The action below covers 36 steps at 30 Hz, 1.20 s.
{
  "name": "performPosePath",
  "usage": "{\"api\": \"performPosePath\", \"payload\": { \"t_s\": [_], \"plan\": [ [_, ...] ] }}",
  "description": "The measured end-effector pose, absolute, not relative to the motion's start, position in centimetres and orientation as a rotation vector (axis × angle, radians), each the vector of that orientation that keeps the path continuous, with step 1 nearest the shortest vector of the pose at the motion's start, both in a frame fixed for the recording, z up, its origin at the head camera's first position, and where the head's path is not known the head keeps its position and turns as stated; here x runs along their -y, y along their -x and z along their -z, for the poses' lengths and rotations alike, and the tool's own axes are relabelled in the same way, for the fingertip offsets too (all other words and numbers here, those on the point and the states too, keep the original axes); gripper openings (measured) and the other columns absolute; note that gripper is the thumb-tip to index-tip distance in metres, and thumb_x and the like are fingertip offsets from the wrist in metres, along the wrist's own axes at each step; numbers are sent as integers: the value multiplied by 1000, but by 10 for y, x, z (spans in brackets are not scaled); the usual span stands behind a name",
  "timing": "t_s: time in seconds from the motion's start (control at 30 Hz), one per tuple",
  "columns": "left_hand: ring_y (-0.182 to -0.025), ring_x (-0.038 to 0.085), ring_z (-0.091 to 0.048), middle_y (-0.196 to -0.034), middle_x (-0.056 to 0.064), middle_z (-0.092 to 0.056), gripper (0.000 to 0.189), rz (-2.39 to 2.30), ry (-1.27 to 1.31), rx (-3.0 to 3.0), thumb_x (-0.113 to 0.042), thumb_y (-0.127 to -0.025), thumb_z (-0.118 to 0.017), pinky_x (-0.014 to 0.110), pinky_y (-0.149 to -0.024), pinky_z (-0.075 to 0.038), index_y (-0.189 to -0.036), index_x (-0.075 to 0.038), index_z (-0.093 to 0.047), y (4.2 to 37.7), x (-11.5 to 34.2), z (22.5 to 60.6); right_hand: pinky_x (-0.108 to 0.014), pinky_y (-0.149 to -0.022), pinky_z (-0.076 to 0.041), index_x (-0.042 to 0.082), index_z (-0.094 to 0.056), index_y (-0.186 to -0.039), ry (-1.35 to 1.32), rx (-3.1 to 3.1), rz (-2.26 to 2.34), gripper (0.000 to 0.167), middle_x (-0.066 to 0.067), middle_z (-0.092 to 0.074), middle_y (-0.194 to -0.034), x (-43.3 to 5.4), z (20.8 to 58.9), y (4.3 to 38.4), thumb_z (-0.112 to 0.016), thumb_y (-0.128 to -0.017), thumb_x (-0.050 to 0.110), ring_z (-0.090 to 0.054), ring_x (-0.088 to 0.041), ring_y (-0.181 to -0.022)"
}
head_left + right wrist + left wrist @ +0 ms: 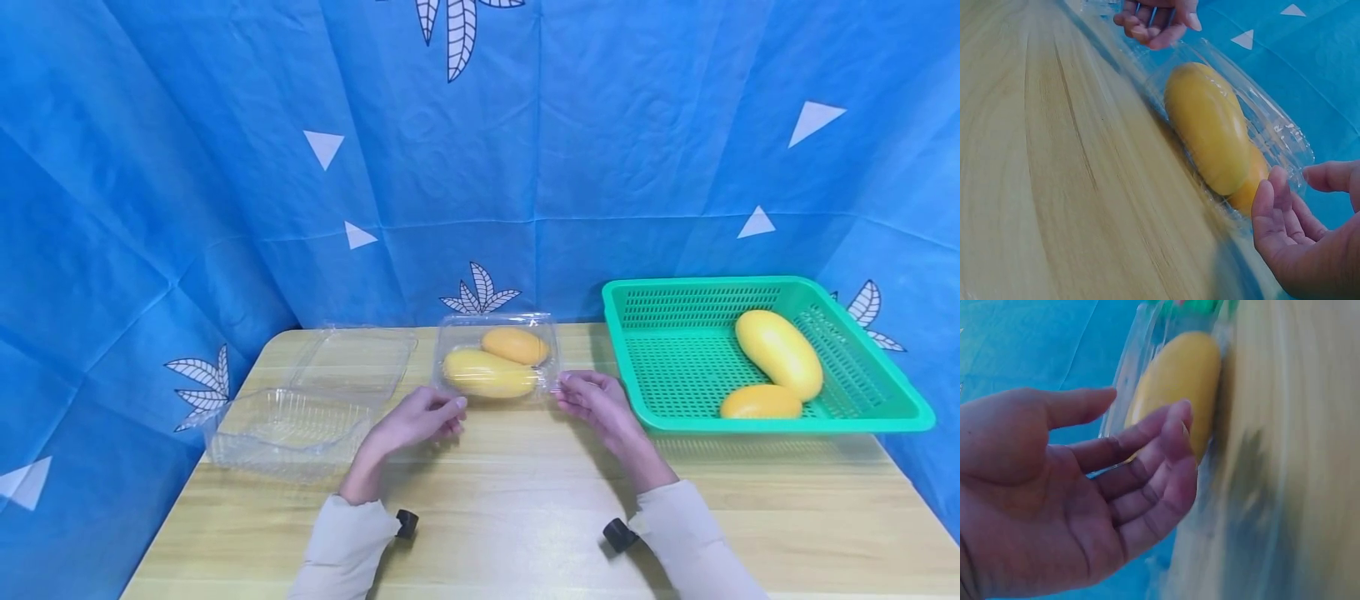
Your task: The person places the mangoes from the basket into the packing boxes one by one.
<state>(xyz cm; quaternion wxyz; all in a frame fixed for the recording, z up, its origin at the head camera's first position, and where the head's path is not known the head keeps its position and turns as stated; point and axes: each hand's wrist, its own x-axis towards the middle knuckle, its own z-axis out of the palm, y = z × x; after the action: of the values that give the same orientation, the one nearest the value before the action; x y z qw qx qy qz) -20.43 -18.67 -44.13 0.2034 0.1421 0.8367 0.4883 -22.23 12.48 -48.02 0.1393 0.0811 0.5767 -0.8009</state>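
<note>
A clear plastic clamshell box stands at the back middle of the table. Inside it lie a large yellow mango and a smaller orange-yellow mango. At the box's front left corner is my left hand, fingers loosely bent and nothing between them; the left wrist view shows its palm with thumb and fingers apart. My right hand is at the box's right end, fingertips right at its edge. In the right wrist view, its thumb and fingers spread on either side of the box's corner.
To the right stands a green plastic basket holding a large yellow mango and a smaller orange one. An unfolded clear box, its lid laid back, sits at the left. A blue curtain hangs behind the wooden table.
</note>
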Motion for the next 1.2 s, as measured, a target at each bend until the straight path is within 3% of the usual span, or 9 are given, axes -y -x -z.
{"api": "performPosePath", "payload": {
  "t_s": [0.13,0.27,0.7,0.97,1.2],
  "plan": [
    [-86,44,-67,-96,26,-69,31,-1454,-458,-2221,-17,-107,-52,51,-75,-58,-112,11,-65,204,172,448,-29,-84,-58,-13,-50,-131,-227,-1679,2302,38,-7,-72,-93,-125,481,224,-62,-102,8,-71,-14,-84],
    [-91,44,-67,-103,26,-69,30,-1559,-401,-2157,-14,-107,-53,50,-80,-58,-121,10,-63,201,152,454,-28,-83,-58,-13,-52,-129,-217,-1682,2309,36,-7,-72,-93,-124,482,224,-61,-102,8,-71,-13,-83],
    [-111,39,-66,-119,24,-68,40,-1949,-129,-2031,-13,-102,-61,44,-99,-52,-132,14,-56,193,97,478,-27,-83,-58,-13,-50,-132,-228,-1685,2291,39,-6,-72,-95,-127,482,225,-62,-102,9,-71,-13,-85],
    [-101,25,-69,-117,23,-70,42,-2171,70,-1784,-16,-101,-64,37,-90,-56,-130,14,-58,191,76,486,-27,-84,-57,-14,-48,-133,-217,-1704,2262,41,-5,-72,-93,-128,483,225,-61,-102,9,-70,-13,-86],
    [-81,14,-69,-97,12,-74,34,-2343,231,-1594,-18,-98,-71,25,-71,-55,-116,9,-67,195,56,489,-26,-82,-58,-15,-48,-133,-205,-1708,2258,42,-6,-72,-92,-128,484,224,-61,-102,10,-71,-13,-84]
  ]
}}
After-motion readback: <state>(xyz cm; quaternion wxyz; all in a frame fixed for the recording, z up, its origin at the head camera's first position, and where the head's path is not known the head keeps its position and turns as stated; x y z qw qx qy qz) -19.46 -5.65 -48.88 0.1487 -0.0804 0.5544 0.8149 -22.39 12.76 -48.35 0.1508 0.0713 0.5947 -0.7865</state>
